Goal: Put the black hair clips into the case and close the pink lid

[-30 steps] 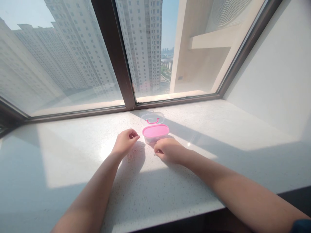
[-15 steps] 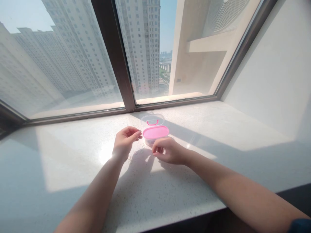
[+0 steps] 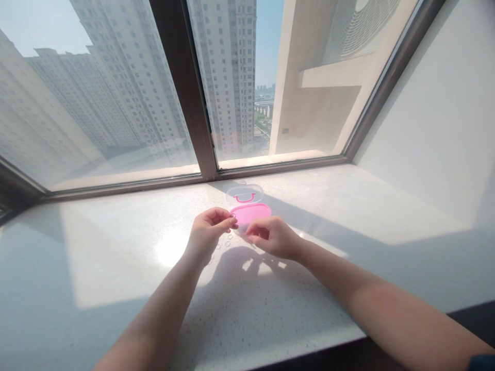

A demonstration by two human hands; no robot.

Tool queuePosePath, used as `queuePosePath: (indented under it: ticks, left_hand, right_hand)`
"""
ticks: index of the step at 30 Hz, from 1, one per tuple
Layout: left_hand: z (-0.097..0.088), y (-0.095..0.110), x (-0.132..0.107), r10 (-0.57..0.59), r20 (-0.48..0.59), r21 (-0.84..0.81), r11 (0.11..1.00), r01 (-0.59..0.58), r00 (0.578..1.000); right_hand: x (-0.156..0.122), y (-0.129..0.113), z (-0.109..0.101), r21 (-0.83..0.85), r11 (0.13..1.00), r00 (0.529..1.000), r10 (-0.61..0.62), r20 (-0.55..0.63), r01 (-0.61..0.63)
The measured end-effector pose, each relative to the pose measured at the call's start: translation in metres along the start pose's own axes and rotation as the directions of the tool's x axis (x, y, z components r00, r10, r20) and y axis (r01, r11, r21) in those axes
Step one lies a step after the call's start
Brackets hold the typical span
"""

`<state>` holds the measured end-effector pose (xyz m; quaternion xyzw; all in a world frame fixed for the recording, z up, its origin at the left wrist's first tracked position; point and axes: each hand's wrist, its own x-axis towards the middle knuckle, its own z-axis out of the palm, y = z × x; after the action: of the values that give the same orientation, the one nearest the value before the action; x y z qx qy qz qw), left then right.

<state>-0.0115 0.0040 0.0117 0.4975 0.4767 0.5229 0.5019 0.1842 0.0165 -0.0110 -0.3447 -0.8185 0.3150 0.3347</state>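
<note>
My left hand pinches a small dark ring-shaped band between thumb and fingertips, just at the left front of a small plastic box. My right hand is at the box's right front, with thumb and index finger curled together; whatever they hold is too small to make out. The oval box has a pink rim and inside, and its lower wall is partly hidden by my hands. Behind it lies its clear lid with a pink handle. Several thin small rings lie on the sill below my left hand.
All this rests on a pale speckled windowsill with bright sun and hard shadows. Dark window frames stand behind, and a white wall rises at the right. The sill's front edge runs along the bottom right.
My left hand has moved right with the band, up to the front of the box. My right hand has shifted slightly up and right. More small rings show on the sill between them.
</note>
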Motion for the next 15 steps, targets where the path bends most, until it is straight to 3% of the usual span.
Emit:
queuePosePath:
  ticks: [7,10,15]
  left_hand:
    - [-0.0016,-0.0028,0.0008,-0.009,0.018,0.021,1.000,0.008,1.000]
    - [-0.0013,-0.0031,0.0007,-0.024,0.013,0.028,0.999,0.024,1.000]
    - [-0.0029,-0.0045,0.0024,-0.031,-0.010,0.026,0.999,0.031,0.999]
  right_hand:
    - [-0.0003,0.0054,0.0046,-0.428,0.904,0.978,0.089,0.190,0.000]
    - [0.0024,0.0054,0.0033,-0.460,0.888,0.962,0.113,0.248,0.014]
    - [0.0042,0.0056,0.0030,-0.453,0.891,0.959,0.151,0.242,-0.026]
